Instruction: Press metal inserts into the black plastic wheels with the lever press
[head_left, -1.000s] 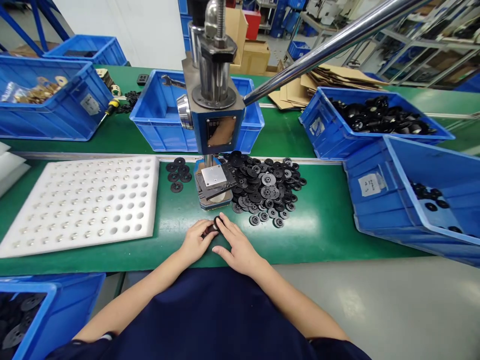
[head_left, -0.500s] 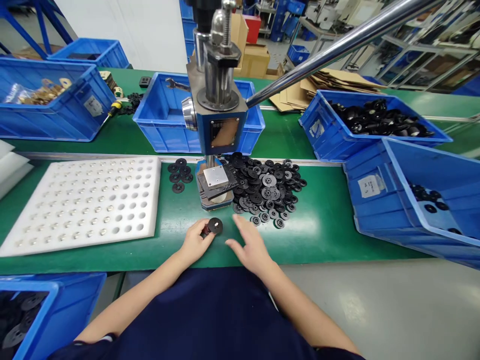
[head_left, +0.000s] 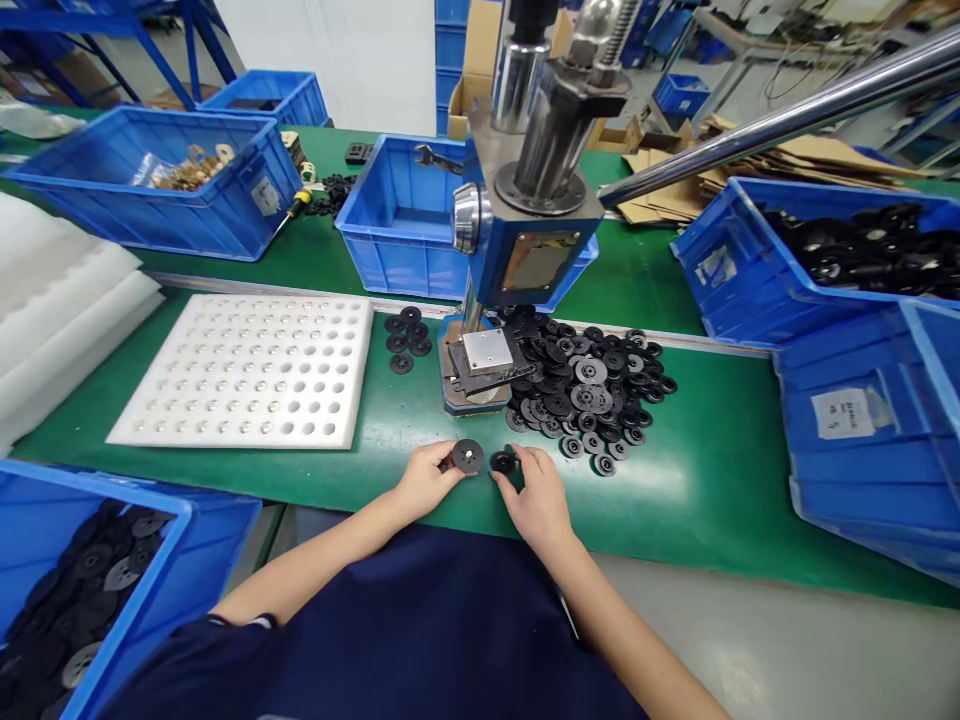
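My left hand (head_left: 429, 480) is closed on a black disc (head_left: 468, 457) with a small pale metal piece at its centre. Close beside it, my right hand (head_left: 537, 492) pinches a smaller black wheel (head_left: 503, 462) between thumb and fingers. Just beyond both hands stands a hand press (head_left: 487, 350) with a light metal plate on its base. A heap of black wheels (head_left: 592, 398) spreads to the right of the press. Several black discs (head_left: 401, 363) lie to its left.
A white foam tray (head_left: 360, 375) with rows of small metal parts stands left on the green bench (head_left: 712, 480). Blue bins (head_left: 394, 265) line the back, with another bin (head_left: 847, 410) at right and one of black discs (head_left: 180, 540) at lower left. The press lever (head_left: 742, 105) reaches rightward overhead.
My right hand, open and holding nothing before, now grips a black wheel near the left hand's disc. That disc has tilted slightly. The whole view has swung left.
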